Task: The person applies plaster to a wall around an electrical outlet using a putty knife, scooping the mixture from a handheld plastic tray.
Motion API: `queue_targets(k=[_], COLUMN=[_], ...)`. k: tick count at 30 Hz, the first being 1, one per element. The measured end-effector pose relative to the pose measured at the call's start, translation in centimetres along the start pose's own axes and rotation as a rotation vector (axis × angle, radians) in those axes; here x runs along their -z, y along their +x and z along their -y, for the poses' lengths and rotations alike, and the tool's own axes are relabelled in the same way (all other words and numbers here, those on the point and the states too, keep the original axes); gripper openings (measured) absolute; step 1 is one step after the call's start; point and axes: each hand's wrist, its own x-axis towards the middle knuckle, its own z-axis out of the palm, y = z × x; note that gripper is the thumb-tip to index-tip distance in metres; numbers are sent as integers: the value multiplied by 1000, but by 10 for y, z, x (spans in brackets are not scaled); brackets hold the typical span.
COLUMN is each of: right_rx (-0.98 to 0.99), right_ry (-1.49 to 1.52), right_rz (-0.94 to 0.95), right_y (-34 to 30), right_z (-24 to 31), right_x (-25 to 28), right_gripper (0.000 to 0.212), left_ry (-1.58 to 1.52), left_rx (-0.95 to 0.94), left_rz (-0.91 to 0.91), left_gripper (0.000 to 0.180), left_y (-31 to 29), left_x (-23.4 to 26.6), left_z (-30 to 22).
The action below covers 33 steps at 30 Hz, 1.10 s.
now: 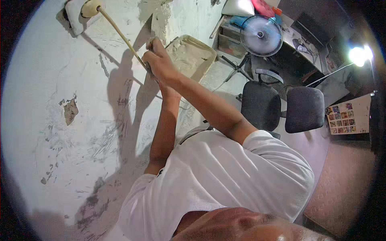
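Note:
My right hand (161, 66) is closed near a whitish, patched wall (84, 140), its fingers curled around something I cannot make out. A little dark grey matter shows at the fingertips. My left hand (169, 91) lies just behind and below it, mostly covered by the right wrist, so its fingers are hidden. Close beyond both hands is a shallow cream tray (211, 60) with wet grey plaster (187, 52) spread inside. Whether the left hand touches the tray cannot be seen. A thin cream rod (122, 37) slants down from a round wall fitting (91, 8) toward my right hand.
The wall has a chipped patch (70, 111) and scuffs. To the right stand a running fan (260, 35), a dark office chair (261, 105) and a black desk (299, 54). A bright lamp (358, 56) shines at far right. A drawer unit (232, 42) stands behind the tray.

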Motion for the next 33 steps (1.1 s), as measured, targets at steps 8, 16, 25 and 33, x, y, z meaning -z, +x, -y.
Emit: queue_targets(k=[8, 16, 25, 33], right_rx=[74, 20, 180, 129], right_ry=[-64, -176, -318, -325], right_rz=[143, 68, 291, 73], right_y=[-42, 9, -50, 3], right_z=[6, 23, 15, 22], right_x=[15, 12, 25, 30], right_gripper=[22, 20, 22, 21], left_ry=[-152, 111, 327, 28], left_rx=[76, 59, -163, 78], left_rz=[45, -38, 18, -287], left_gripper=[46, 54, 42, 39], left_y=[17, 2, 7, -13], left_x=[41, 29, 36, 1], left_z=[6, 1, 2, -8])
